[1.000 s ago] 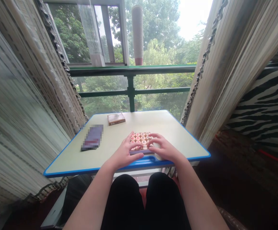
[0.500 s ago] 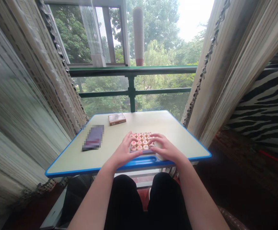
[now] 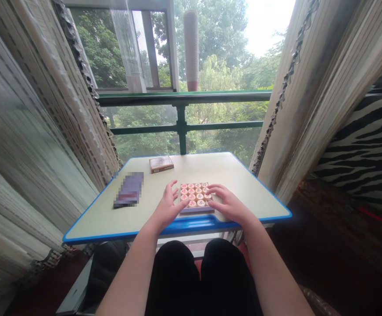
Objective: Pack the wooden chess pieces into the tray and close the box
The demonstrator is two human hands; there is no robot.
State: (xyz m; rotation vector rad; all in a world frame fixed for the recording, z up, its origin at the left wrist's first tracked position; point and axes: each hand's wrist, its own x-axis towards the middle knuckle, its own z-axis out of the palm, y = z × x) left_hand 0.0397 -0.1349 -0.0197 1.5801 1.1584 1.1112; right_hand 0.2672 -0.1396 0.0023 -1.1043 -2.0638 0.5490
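Note:
A shallow box of round game pieces (image 3: 196,195) with red and dark characters lies near the front edge of the cream table (image 3: 95,217). The pieces stand in rows. My left hand (image 3: 167,206) is at the box's left side, fingers apart, its thumb over the lower left piece. At the right side, my right hand (image 3: 226,202) has its fingers spread, with the fingertips over the rightmost pieces. Neither hand is closed round a piece. Whether the fingertips touch the pieces is hard to tell.
A flat brown box (image 3: 161,164) lies at the table's back left. Nearer on the left is a blurred purple item (image 3: 129,188). A blue tray groove (image 3: 194,223) runs along the front edge. Beyond the table stands a green railing (image 3: 181,118), with curtains on both sides.
My left hand has drawn back a little to the left, its fingers leaving the left pieces and uncovering more of the box. My right hand has barely moved.

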